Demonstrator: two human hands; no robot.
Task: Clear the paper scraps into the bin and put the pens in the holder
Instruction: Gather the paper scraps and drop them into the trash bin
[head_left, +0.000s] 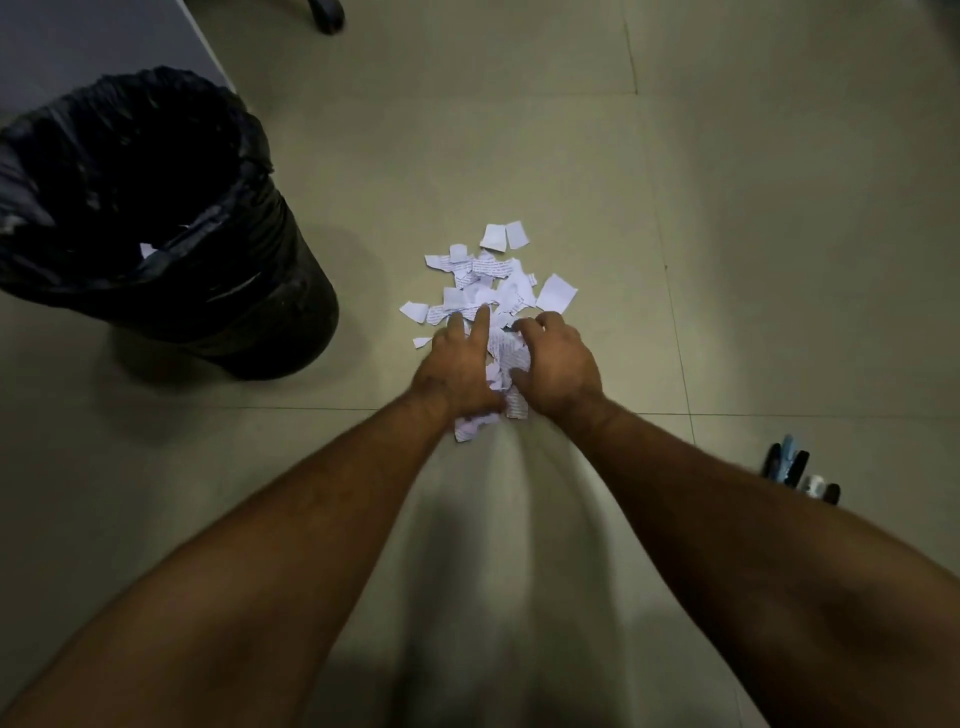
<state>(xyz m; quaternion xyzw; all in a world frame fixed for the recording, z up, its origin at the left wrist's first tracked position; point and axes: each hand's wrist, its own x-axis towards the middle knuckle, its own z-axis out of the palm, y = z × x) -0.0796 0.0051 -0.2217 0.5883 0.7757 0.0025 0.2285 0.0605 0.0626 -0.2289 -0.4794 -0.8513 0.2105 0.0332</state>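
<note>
A heap of torn white paper scraps (493, 280), some with writing, lies on the tiled floor in the middle of the view. My left hand (457, 364) and my right hand (556, 364) are side by side at the near edge of the heap, with a bunch of scraps (501, 358) squeezed between them. The left hand's fingers stretch forward over the paper; the right hand's fingers curl round the bunch. A black bin (156, 218) lined with a black bag stands at the left, with a few scraps inside. Several pens (800, 470) show at the right, partly hidden behind my right forearm.
A pale cabinet or desk side (93, 36) rises behind the bin at the top left. A dark chair foot (327, 13) shows at the top edge. Tiled floor (779, 208) stretches to the right of the heap.
</note>
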